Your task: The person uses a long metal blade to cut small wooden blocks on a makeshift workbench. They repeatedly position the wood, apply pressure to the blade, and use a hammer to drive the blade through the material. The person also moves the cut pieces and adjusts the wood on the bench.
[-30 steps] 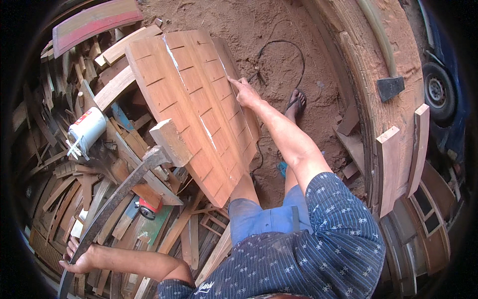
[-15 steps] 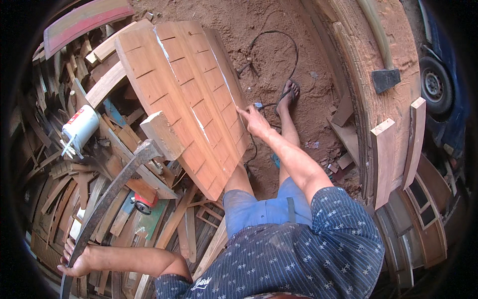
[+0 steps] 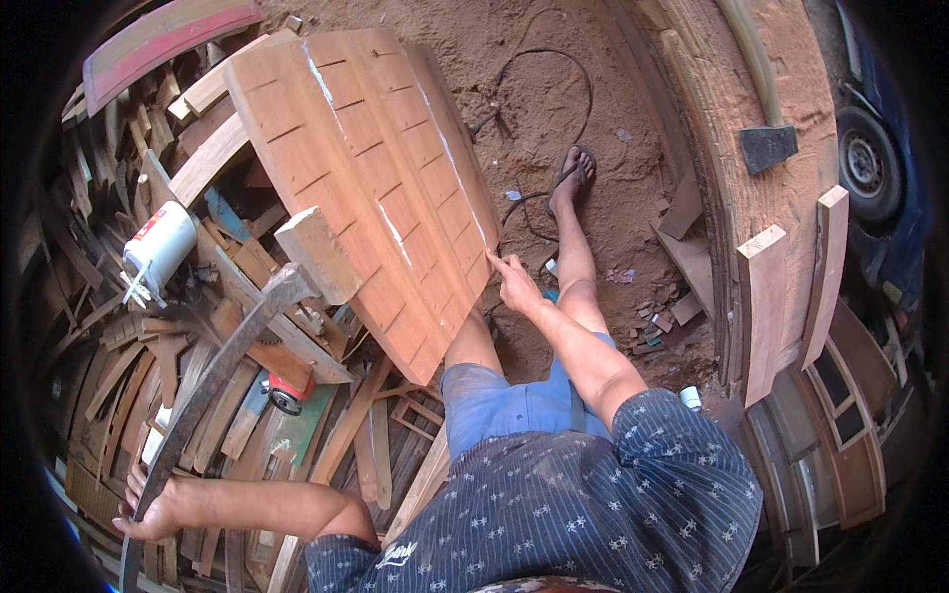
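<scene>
My left hand [image 3: 150, 506] grips the long metal bar clamp [image 3: 203, 381] at its lower end, fingers round the bar. The clamp's upper jaw sits against a wooden block [image 3: 321, 255] at the left edge of a slotted wooden panel [image 3: 366, 188]. White glue runs along two seams of that panel. At its right edge, the outstretched index finger of my right hand [image 3: 518, 283] touches the lower end of a glue line; the other fingers are curled and hold nothing. Whatever supports the panel from beneath is hidden.
Wood offcuts [image 3: 109, 395] pile up on the left, with a white glue bottle [image 3: 161, 247] and a red tool [image 3: 287, 392] among them. At right, a hatchet [image 3: 767, 148] lies on a thick timber. A black cable [image 3: 583, 74] loops over the dirt floor.
My right index finger has slid down the panel's right edge along the glue line, toward me. My left hand stays on the bar clamp.
</scene>
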### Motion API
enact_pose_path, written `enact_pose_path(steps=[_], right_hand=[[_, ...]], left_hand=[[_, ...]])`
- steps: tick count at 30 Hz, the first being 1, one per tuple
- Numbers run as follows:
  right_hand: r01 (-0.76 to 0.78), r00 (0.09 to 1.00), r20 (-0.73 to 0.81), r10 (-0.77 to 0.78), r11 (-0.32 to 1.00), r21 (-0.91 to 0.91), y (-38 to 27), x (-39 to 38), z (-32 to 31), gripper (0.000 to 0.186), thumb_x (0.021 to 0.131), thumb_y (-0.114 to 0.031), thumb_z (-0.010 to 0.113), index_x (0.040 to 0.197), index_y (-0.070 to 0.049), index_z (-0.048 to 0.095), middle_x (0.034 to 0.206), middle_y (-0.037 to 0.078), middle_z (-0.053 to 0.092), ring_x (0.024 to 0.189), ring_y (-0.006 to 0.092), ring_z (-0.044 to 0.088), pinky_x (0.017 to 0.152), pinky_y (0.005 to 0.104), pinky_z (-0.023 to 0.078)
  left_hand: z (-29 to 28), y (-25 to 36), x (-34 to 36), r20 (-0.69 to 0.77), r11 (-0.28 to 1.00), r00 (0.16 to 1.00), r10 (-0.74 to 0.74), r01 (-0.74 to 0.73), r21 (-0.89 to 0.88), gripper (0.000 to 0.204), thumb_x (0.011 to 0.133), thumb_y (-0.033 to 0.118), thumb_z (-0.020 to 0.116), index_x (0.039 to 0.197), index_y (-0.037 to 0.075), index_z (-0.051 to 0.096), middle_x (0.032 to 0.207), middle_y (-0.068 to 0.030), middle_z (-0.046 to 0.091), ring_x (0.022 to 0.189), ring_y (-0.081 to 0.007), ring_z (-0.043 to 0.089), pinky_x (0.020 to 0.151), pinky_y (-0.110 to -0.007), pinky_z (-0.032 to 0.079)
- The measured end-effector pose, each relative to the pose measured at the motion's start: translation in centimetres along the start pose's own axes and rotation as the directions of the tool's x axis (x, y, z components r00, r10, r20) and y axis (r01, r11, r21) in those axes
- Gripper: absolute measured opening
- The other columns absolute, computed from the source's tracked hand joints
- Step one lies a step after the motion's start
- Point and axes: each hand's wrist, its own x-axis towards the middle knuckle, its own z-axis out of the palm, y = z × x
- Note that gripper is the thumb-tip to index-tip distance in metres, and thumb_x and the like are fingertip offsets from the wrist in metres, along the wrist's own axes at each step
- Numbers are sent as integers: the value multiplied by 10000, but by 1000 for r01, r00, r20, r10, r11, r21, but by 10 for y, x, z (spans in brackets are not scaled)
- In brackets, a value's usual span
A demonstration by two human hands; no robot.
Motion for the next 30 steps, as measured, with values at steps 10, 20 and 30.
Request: enact_pose_path(steps=[10, 20, 30], right_hand=[[-269, 886, -66, 458, 626, 731, -22, 30, 53, 610, 999, -314, 471, 1560, -94, 381, 1577, 261, 332, 1477, 370, 309, 1225, 419, 243], [122, 973, -224, -65, 960, 254, -177, -77, 28, 613, 1070, -481, 390, 1481, -40, 501, 1590, 260, 300, 1476, 410, 290, 1227, 472, 230], [499, 865, -197, -461, 834, 235, -274, -153, -81, 455, 1007, -404, 604, 1198, -5, 707, 1377, 271, 560, 1337, 379, 504, 1126, 448, 393]], left_hand=[[22, 14, -34, 43, 996, 995, -93, 92, 17, 386, 863, 441, 651, 877, 119, 437, 790, -75, 377, 722, -255, 427, 701, -612, 445], [43, 53, -83, 65, 964, 986, -156, 166, -208, 394, 924, 321, 672, 702, 200, 370, 588, 83, 304, 468, -75, 309, 449, -243, 232], [67, 89, -113, 246, 984, 967, -66, 104, -147, 306, 879, 283, 758, 996, 39, 614, 806, -18, 562, 756, -164, 578, 735, -339, 485]])
